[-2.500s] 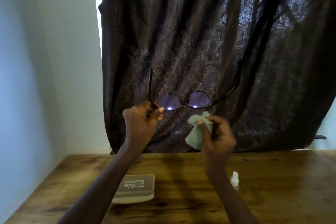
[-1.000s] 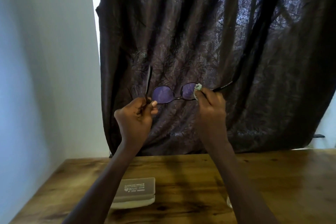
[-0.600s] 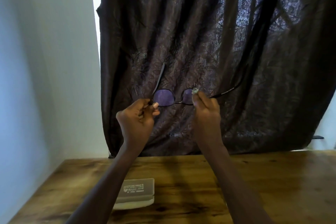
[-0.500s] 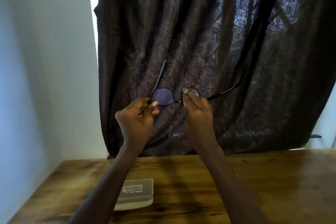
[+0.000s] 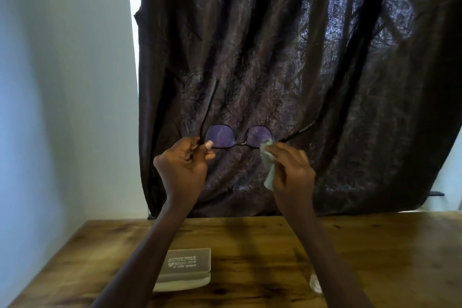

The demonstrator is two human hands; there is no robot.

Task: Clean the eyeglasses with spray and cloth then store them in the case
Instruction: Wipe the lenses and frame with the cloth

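Observation:
I hold dark-framed eyeglasses [image 5: 240, 137] with purple-tinted lenses up in front of the curtain, both temples unfolded. My left hand [image 5: 183, 167] pinches the frame at its left hinge. My right hand [image 5: 291, 174] grips a pale green cloth [image 5: 268, 165], whose top corner touches the lower right edge of the right lens. The grey eyeglass case [image 5: 186, 267] lies shut on the wooden table [image 5: 250, 245], under my left forearm. A bit of the clear spray bottle [image 5: 315, 284] shows on the table beside my right forearm, mostly hidden by it.
A dark brown curtain [image 5: 300, 57] hangs right behind the table. A pale wall [image 5: 62, 107] closes off the left side. The table runs on to the right [image 5: 400, 257].
My right hand has come off the right lens and dropped a little to the right, so more of the cloth hangs out. Both lenses now show. The left hand has barely shifted.

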